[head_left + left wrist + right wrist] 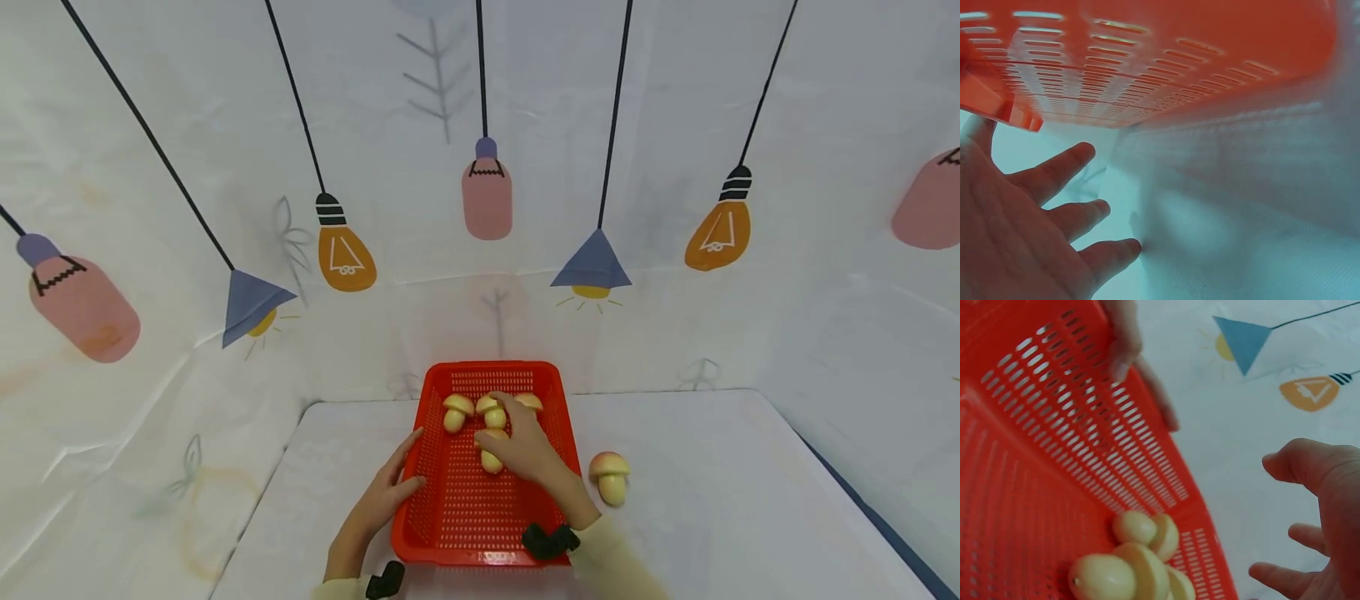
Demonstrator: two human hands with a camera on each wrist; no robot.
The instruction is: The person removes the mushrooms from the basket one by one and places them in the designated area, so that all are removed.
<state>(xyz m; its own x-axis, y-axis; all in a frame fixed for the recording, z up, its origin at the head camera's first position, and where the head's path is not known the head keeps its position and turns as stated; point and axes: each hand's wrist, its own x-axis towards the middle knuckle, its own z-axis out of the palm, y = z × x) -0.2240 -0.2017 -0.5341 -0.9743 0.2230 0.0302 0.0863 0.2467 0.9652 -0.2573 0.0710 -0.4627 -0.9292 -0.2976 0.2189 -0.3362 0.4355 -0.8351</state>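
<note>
A red plastic basket (472, 525) stands on the white table. At its left side my left hand (384, 492) holds the rim, thumb over the inside and the other fingers outside; three of these fingers spread straight in the left wrist view. My right hand (525, 442) hovers over the basket with thumb and fingers apart and nothing between them. Beneath and around it lie several toy mushrooms, among them a far-left mushroom (457, 413), a middle mushroom (492, 412) and a nearer mushroom (492, 458). The hand partly hides some of them.
One more mushroom (611, 478) with a reddish cap lies on the table (697, 500), right of the basket. Behind the table hangs a pale sheet (420, 317) printed with lamps. A black strap sits on each wrist.
</note>
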